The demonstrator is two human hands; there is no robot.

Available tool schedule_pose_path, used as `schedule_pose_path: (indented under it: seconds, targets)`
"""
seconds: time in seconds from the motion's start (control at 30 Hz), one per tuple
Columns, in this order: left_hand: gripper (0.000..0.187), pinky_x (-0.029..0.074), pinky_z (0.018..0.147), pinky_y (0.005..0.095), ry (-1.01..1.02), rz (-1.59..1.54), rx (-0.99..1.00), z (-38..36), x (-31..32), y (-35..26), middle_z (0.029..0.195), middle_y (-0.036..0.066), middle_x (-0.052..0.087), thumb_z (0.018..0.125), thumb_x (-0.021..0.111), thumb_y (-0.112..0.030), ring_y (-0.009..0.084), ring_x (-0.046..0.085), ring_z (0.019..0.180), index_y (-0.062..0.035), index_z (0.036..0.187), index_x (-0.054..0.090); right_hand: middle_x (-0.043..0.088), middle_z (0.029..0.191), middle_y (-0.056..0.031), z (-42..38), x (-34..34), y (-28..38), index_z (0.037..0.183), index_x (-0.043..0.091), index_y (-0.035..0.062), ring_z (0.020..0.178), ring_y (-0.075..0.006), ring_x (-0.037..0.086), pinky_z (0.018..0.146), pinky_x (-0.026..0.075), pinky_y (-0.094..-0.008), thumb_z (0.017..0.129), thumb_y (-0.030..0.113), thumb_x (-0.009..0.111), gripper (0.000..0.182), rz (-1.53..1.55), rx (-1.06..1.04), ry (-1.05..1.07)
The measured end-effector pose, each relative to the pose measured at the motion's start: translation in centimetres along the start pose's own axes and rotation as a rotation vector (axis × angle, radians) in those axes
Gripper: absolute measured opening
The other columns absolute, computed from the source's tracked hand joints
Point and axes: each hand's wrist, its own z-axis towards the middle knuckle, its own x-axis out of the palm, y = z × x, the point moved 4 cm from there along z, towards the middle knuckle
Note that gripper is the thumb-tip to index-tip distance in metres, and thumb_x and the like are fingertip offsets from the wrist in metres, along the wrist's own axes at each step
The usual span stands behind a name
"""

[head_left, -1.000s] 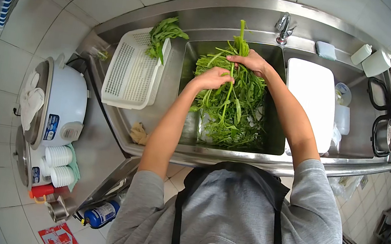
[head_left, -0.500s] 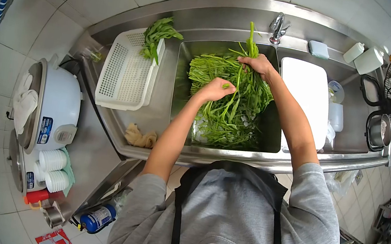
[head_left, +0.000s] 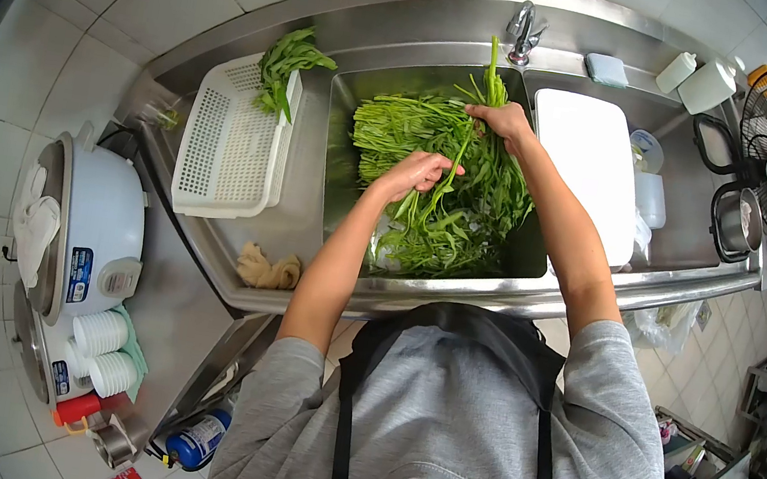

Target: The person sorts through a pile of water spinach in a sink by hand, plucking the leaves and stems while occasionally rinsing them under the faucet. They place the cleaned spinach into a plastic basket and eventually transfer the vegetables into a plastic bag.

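Steel sink (head_left: 338,195): greens (head_left: 419,136) heaped inside, toward its back edge.
Left hand (head_left: 418,171): fingers curled shut on a few stems (head_left: 444,189) over the sink's middle.
Right hand (head_left: 502,121): clenched on the same stems, near the back edge.
Risk: stems could snap or slip from wet fingers — likely, I judged.
Hidden: sink bottom under leaves — water level unclear.

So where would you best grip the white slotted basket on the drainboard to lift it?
Probably by the long rim of the white slotted basket, coming from above on the near, bare end. The far end carries a bunch of greens draped over its edge; the slotted walls and raised rim offer finger holds.
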Motion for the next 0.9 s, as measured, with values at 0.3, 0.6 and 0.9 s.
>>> schedule_pose_path:
  seconds: [0.3,0.6,0.9]
  targets:
    - [0.029,0.032,0.050,0.0267,-0.336,0.193,0.002,1.1,-1.6,-0.7,0.058,-0.001,0.041,0.081,0.047,-0.028,0.0099,0.037,0.052,-0.0032,0.074,0.061,0.058,0.061,-0.0071,-0.8,1.0,0.1,0.066,0.061,-0.0055,0.048,-0.0126,0.052,0.044,0.042,-0.0295,0.065,0.018,0.077,0.028,-0.035,-0.052,-0.072]
    - [0.033,0.038,0.053,0.0326,-0.677,-0.128,0.003,0.2,-4.9,6.8,0.058,0.001,0.043,0.084,0.050,-0.034,0.0144,0.043,0.050,-0.0038,0.070,0.050,0.059,0.066,-0.0048,-2.0,2.2,-4.5,0.082,0.062,-0.0008,0.053,-0.0120,0.053,0.055,0.045,-0.0273,0.067,0.023,0.076,0.032,-0.177,0.013,0.285]
    - [0.025,0.037,0.050,0.0259,-0.407,0.492,0.166,-2.9,1.5,0.3,0.053,-0.002,0.048,0.078,0.065,-0.030,0.0067,0.041,0.051,-0.0047,0.077,0.063,0.062,0.087,-0.0082,-2.9,1.5,-5.1,0.102,0.056,0.0005,0.069,-0.0163,0.060,0.058,0.050,-0.0266,0.075,0.024,0.068,0.038,0.081,0.219,0.486]
